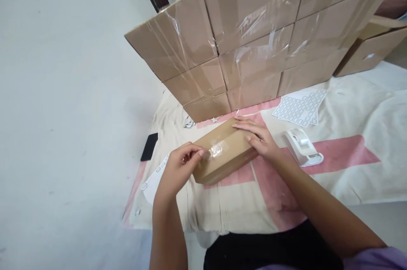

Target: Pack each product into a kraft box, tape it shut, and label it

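A small brown cardboard box [227, 157] lies on the cloth-covered table in front of me, with a shiny piece of clear tape across its top. My left hand [184, 162] is at the box's left end, thumb and fingertips pinched together by the tape; what they hold, if anything, is too small to make out. My right hand [254, 134] rests on the right end of the box, fingers stretched out over its top. A white tape dispenser [302, 147] stands to the right of my right hand.
Taped cardboard boxes [254, 37] form a wall behind the work. Printed sheets [300, 107] lie at the right, another sheet [154, 183] at the left. A black flat object [149, 147] is at the left edge. An open box [372, 49] and a person's arm [392, 6] show far right.
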Demonstrator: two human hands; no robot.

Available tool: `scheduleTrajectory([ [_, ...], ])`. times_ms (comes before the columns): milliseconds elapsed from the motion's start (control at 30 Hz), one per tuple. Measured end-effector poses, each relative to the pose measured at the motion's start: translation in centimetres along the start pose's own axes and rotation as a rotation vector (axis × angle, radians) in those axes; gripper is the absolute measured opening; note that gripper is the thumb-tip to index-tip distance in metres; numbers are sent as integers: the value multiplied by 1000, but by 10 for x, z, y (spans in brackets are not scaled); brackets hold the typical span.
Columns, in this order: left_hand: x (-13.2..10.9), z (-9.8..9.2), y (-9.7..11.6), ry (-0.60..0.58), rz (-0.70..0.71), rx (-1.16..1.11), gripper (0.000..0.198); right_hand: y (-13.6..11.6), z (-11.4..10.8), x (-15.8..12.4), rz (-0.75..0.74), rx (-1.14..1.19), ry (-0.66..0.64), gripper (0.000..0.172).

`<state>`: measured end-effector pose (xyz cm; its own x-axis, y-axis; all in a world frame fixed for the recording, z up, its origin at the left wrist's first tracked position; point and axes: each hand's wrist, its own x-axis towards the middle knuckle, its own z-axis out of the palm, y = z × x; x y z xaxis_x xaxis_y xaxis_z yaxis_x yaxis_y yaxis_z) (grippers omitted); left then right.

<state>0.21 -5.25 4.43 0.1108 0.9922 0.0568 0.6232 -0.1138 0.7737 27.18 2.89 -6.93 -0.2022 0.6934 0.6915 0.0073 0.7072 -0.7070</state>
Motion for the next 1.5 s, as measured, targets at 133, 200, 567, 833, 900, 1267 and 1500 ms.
scheduleTrajectory([
  [133,13,3,-3,-17,-59,-134,26,6,1,-1,-58,2,14,32],
  [200,14,5,-3,3,-83,-194,26,8,1,0,-80,1,31,30],
  [567,17,9,2,46,-193,-204,30,8,2,-1,-30,28,2,27],
  [833,24,6,9,-126,-223,-135,27,9,5,-4,-54,26,47,28],
  [900,30,5,10,-194,-247,-96,27,9,5,-4,-39,24,52,28],
  [1267,28,22,5,-149,-273,51,27,11,7,-6,-46,61,61,25],
  [1500,23,25,0,-58,-258,95,45,12,8,-6,-58,73,71,24],
])
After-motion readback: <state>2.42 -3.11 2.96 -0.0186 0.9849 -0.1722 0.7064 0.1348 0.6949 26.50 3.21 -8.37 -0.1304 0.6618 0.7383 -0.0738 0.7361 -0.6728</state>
